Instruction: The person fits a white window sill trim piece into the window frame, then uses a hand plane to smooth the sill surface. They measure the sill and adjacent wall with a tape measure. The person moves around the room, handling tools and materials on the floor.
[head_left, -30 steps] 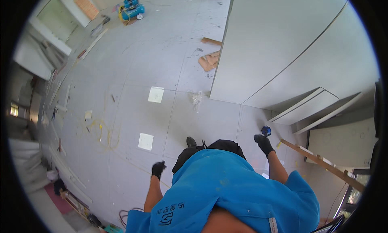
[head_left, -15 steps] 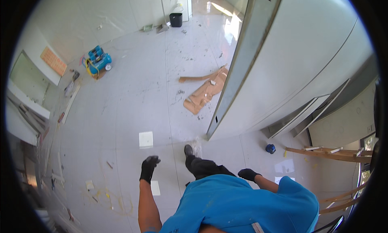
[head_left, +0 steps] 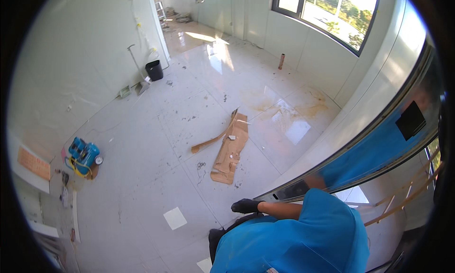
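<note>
My right hand (head_left: 244,206), in a black glove, is at the lower middle, fingers loosely extended and holding nothing visible. It is in front of my dark trousers, near the lower end of a tall white panel whose metal edge face (head_left: 374,147) reflects my blue shirt (head_left: 289,244) and carries a black patch (head_left: 410,120). My left hand is out of view. Beyond my right hand, a crumpled brown cardboard sheet (head_left: 228,157) lies on the tiled floor, with a long narrow strip beside it.
A blue air compressor (head_left: 83,157) stands at left; a black bin (head_left: 154,71), long-handled dustpan (head_left: 141,87) and green tray (head_left: 124,92) line the back wall. A doorway opens at the back, a cylinder (head_left: 282,61) stands below the window (head_left: 346,15), and wooden framing (head_left: 388,202) is at right.
The view has swung right and forward past the panel's edge, revealing the window and room beyond. My right hand has come toward the middle; my left hand has left the view.
</note>
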Demonstrator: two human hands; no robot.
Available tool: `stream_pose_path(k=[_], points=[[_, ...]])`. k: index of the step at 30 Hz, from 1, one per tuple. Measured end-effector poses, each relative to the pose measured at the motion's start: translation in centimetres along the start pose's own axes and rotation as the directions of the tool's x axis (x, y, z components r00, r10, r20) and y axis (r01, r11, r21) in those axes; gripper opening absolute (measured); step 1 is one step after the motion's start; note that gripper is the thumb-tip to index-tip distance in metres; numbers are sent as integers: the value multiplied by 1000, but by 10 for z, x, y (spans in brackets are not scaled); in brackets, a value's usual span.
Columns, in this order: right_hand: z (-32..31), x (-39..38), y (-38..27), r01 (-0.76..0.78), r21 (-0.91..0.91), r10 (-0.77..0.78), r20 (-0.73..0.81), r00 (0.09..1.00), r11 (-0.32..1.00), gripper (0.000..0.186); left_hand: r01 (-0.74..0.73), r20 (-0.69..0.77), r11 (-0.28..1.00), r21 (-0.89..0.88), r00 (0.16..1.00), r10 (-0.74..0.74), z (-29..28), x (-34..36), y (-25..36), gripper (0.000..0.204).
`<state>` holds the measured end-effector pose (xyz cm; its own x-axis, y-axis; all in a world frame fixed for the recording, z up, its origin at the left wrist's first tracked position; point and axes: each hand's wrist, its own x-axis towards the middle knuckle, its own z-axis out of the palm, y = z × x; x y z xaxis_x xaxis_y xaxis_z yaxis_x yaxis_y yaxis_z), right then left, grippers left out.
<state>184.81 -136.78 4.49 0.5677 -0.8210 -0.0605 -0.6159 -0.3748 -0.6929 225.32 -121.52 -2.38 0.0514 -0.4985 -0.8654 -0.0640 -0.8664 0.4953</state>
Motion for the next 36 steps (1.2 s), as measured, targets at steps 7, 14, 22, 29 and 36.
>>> stream_pose_path(k=[7, 14, 22, 29, 36], points=[[-44, 53, 39, -329, -247, 374, 169, 912, 912, 17, -45, 95, 986, 163, 995, 30, -72, 122, 154, 20], [-85, 118, 49, -576, -141, 574, -52, 817, 805, 18, -27, 324, 990, -139, 943, 72, -252, 258, 342, 19], [-82, 182, 74, -638, -22, 638, 46, 768, 770, 18, -467, 41, 832, 300, 877, 478, -170, 306, 651, 28], [-129, 263, 184, -694, -183, 705, -8, 709, 696, 17, -203, 181, 904, 377, 973, 143, -121, 372, 742, 23], [-306, 361, 253, -763, 94, 743, -332, 582, 640, 15, -91, 253, 794, 601, 964, -81, -41, 430, 804, 24]])
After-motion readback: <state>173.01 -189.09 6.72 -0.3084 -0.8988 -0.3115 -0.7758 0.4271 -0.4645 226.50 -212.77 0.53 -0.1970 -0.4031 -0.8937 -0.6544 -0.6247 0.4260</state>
